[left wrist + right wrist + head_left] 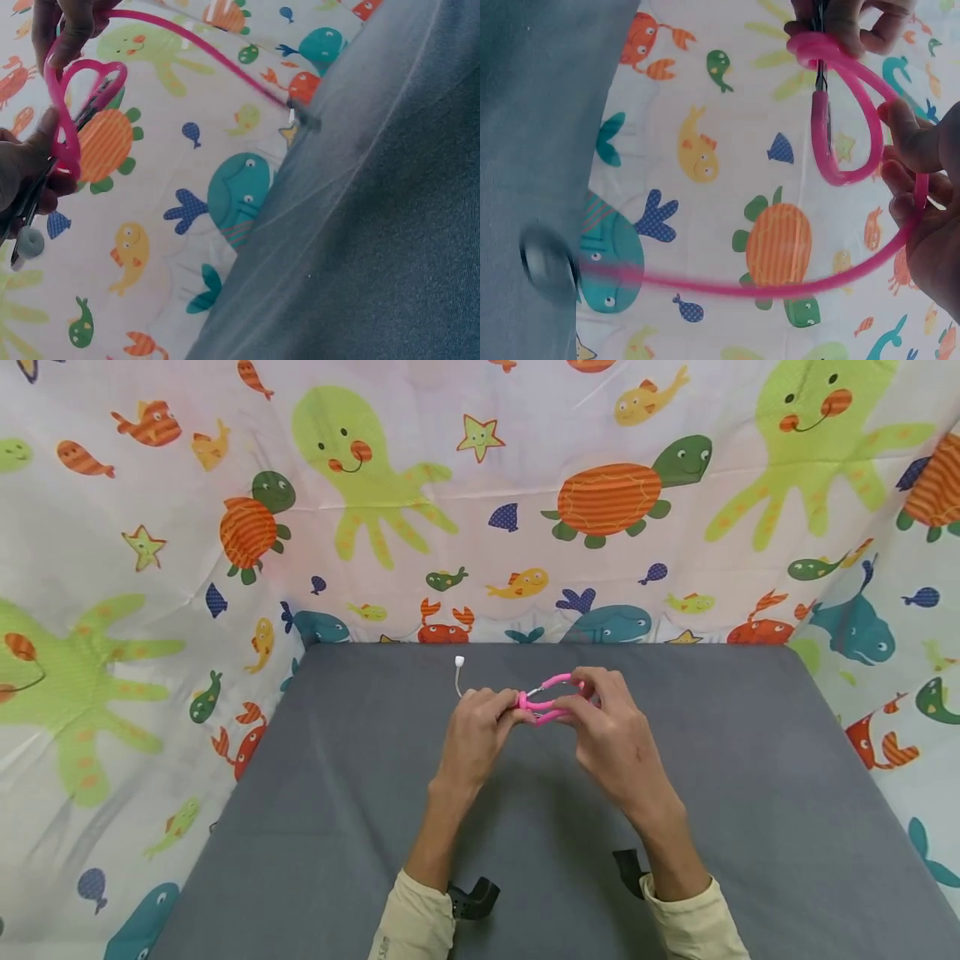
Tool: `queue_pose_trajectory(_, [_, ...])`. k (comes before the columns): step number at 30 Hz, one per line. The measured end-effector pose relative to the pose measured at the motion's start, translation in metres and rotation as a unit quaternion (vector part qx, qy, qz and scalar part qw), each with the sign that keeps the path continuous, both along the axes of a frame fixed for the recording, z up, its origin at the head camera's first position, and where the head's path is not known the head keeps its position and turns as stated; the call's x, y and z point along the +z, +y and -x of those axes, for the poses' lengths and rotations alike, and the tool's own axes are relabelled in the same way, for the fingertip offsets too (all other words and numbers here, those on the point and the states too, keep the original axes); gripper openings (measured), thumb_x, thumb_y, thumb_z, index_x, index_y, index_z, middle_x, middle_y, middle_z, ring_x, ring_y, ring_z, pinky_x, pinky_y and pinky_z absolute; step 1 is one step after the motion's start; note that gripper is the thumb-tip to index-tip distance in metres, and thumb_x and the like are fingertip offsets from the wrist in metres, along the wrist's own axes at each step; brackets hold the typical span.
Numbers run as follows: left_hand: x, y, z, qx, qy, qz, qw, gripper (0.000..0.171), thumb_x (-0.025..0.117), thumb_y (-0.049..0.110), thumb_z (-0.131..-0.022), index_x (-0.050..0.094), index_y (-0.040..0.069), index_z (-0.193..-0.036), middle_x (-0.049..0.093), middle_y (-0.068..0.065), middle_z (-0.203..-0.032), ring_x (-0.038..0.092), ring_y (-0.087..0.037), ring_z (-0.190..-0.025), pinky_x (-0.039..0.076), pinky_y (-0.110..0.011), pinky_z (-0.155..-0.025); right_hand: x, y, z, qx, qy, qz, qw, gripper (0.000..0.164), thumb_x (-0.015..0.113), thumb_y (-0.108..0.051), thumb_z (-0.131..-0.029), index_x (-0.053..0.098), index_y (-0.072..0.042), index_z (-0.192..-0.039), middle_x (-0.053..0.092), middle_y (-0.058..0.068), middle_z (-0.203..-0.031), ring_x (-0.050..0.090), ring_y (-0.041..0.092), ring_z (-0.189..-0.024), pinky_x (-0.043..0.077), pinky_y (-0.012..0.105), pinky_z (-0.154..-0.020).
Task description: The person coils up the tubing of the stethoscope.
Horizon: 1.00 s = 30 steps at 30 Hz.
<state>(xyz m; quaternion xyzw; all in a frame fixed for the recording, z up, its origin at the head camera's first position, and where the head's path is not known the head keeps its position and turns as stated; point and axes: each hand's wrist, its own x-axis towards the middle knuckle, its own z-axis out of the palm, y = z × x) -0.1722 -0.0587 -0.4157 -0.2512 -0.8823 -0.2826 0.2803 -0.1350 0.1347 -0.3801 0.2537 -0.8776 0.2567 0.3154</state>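
Note:
Both hands hold a pink stethoscope [557, 680] above the grey table. My left hand [480, 727] pinches its pink tubing around the metal ear tubes [30, 196]; one white ear tip [460, 660] sticks out past that hand. Coiled tubing forms a loop [875, 127] between the hands. My right hand [611, 735] holds the tubing with thumb and fingers curled on it. From there the loose tubing [780, 289] runs in an arc to the round chest piece [549, 262], blurred in the right wrist view. The head view does not show the chest piece.
A grey cloth covers the table [360, 827]. Behind it and at both sides hangs a white curtain [420, 410] printed with sea animals. Dark wrist devices [475, 899] sit at the sleeve cuffs [416, 914].

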Motion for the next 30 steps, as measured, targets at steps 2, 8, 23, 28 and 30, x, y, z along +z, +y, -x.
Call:
queue_pose_trajectory(2, [0.001, -0.001, -0.001, -0.010, 0.006, 0.022, 0.9997, 0.028, 0.083, 0.033, -0.079, 0.079, 0.010, -0.095, 0.070, -0.003, -0.072, 0.049, -0.013, -0.064, 0.039, -0.025, -0.065, 0.000, 0.001, 0.003, 0.008, 0.003, -0.004, 1.000, 0.021, 0.086, 0.004, -0.080, 0.079, 0.002, -0.100, 0.069, 0.020, -0.118, 0.062, 0.032, -0.107, 0.063, 0.045, -0.084])
queue_pose_trajectory(8, [0.009, 0.001, -0.003, -0.057, 0.049, 0.091, 0.9930, 0.031, 0.084, 0.037, -0.075, 0.076, 0.013, -0.091, 0.065, 0.000, -0.065, 0.048, -0.011, -0.063, 0.037, -0.025, -0.065, 0.004, 0.008, 0.012, 0.019, 0.001, -0.037, 0.999, 0.026, 0.091, 0.002, -0.075, 0.079, -0.002, -0.099, 0.077, 0.012, -0.094, 0.067, 0.025, -0.089, 0.063, 0.039, -0.077])
queue_pose_trajectory(23, [0.007, -0.001, -0.010, -0.143, 0.134, 0.149, 0.9693, 0.025, 0.090, 0.030, -0.079, 0.077, 0.014, -0.093, 0.081, 0.004, -0.085, 0.061, -0.009, -0.073, 0.040, -0.023, -0.070, 0.005, 0.036, 0.044, 0.091, -0.151, 0.062, 0.982, 0.021, 0.092, -0.003, -0.076, 0.082, -0.004, -0.094, 0.075, 0.004, -0.083, 0.067, 0.013, -0.071, 0.054, 0.017, -0.065])
queue_pose_trajectory(28, [0.005, -0.002, -0.009, -0.170, 0.165, 0.155, 0.9591, 0.022, 0.087, 0.033, -0.083, 0.076, 0.015, -0.090, 0.079, 0.006, -0.083, 0.062, -0.007, -0.075, 0.041, -0.022, -0.070, -0.007, 0.052, 0.060, 0.180, -0.220, 0.107, 0.953, 0.018, 0.088, 0.000, -0.081, 0.081, -0.006, -0.096, 0.077, 0.003, -0.086, 0.067, 0.009, -0.075, 0.057, 0.017, -0.069])
queue_pose_trajectory(30, [0.005, -0.003, -0.009, -0.173, 0.174, 0.145, 0.9585, 0.024, 0.086, 0.034, -0.083, 0.076, 0.014, -0.090, 0.079, 0.006, -0.082, 0.061, -0.007, -0.075, 0.040, -0.022, -0.070, -0.013, 0.057, 0.066, 0.218, -0.245, 0.116, 0.937, 0.019, 0.085, 0.002, -0.083, 0.081, -0.006, -0.099, 0.077, 0.004, -0.088, 0.068, 0.008, -0.077, 0.058, 0.019, -0.071])
